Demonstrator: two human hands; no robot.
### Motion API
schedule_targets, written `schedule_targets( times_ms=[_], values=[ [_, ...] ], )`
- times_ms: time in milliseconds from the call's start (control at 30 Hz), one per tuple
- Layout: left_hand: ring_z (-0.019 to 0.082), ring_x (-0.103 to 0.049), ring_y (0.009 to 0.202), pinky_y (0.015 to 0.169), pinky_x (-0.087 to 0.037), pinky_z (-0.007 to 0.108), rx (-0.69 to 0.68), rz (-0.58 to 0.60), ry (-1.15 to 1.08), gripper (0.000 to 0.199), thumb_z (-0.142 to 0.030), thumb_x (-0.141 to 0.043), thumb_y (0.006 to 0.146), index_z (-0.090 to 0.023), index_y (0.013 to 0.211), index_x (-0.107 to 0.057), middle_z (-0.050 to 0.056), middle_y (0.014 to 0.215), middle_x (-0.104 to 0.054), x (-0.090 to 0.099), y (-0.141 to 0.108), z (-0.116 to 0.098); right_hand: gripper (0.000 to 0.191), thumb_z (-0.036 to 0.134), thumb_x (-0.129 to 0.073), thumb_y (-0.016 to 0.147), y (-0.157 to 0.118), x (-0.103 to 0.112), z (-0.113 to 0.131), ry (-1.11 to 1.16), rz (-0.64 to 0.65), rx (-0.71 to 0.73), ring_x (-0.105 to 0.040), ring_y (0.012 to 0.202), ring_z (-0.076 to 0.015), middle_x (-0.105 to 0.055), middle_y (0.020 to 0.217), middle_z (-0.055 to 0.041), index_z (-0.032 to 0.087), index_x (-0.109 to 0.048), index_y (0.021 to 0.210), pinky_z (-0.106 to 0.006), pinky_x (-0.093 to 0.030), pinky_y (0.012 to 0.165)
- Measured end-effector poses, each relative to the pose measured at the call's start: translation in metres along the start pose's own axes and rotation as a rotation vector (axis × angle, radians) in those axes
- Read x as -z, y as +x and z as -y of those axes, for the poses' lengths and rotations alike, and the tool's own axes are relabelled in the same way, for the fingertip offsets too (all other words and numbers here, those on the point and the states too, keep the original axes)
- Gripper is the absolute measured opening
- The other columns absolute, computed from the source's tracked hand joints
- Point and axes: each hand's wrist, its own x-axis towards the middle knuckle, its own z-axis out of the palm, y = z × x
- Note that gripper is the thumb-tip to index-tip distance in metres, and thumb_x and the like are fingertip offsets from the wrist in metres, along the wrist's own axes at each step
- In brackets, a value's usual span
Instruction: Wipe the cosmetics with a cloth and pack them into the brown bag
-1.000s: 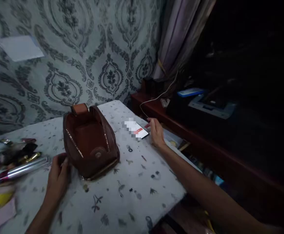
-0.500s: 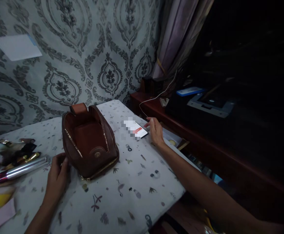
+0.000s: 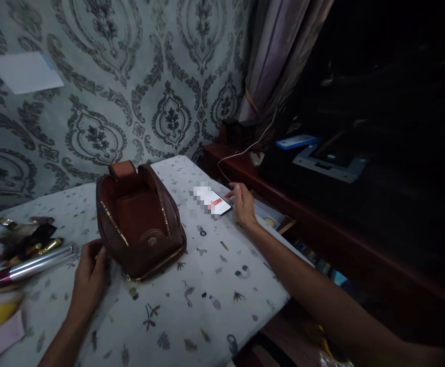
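A brown zip-up cosmetic bag (image 3: 172,229) stands on the table with its mouth unzipped; its reddish-brown inside shows no contents. My left hand (image 3: 90,265) rests on the tabletop against or just beside the bag's left side, thumb apart from the loosely bent fingers, holding nothing that I can see. At the right edge of the table lies a smartphone (image 3: 219,204) with a lit screen, partly blurred out. Close by its right side is my right hand (image 3: 244,204), fingers stretched toward the screen; whether a fingertip touches it I cannot tell.
Several makeup items, including a silver tube (image 3: 35,265), lie at the left of the patterned table cover (image 3: 192,285). A dark red wooden desk (image 3: 302,224) with an open drawer (image 3: 272,216) adjoins on the right, and a white cable (image 3: 245,151) crosses it. Behind is a wallpapered wall.
The view has shifted very slightly. Both hands, the bag and the phone otherwise stay where they were.
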Motion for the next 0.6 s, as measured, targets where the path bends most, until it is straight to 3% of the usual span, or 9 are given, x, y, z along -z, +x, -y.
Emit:
schedule_targets(
  times_ms=[300, 600],
  values=[
    [0.026, -0.058, 0.097, 0.086, -0.044, 0.041, -0.004, 0.005, -0.005, 0.041, -0.06, -0.046, 0.087, -0.024, 0.106, -0.053, 0.005, 0.102, -0.061, 0.0006, -0.0002, 0.0006, 0.059, 0.063, -0.022, 0.097, 0.0003, -0.0009, -0.0013, 0.033, -0.008, -0.006, -0.062, 0.079, -0.0234, -0.069, 0.079, -0.0053, 0.019, -0.06, 0.111, -0.039, -0.046, 0.081],
    [0.027, -0.058, 0.098, 0.087, -0.044, 0.042, -0.023, 0.012, -0.012, 0.042, -0.061, -0.046, 0.087, -0.024, 0.105, -0.053, 0.006, 0.103, -0.062, 0.0, 0.0011, 0.0035, 0.059, 0.061, -0.021, 0.097, 0.001, 0.0003, -0.0005, 0.008, -0.013, -0.01, -0.064, 0.087, -0.0242, -0.069, 0.081, -0.0062, 0.019, -0.06, 0.109, -0.04, -0.046, 0.088]
  ],
)
